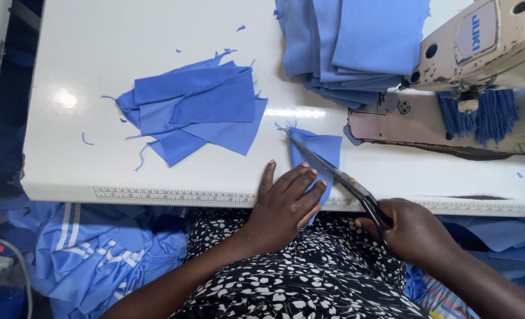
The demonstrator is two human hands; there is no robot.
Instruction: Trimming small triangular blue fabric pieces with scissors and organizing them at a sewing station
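Note:
My left hand lies flat, fingers spread, on the near end of a small blue fabric piece at the table's front edge. My right hand grips the black handles of a pair of scissors. The blades lie across the fabric piece, pointing toward the far left. The piece hangs slightly over the table edge under my left fingers.
A loose pile of cut blue pieces lies left of centre on the white table. A stack of blue fabric sits at the back beside the sewing machine. More blue cloth lies below the table.

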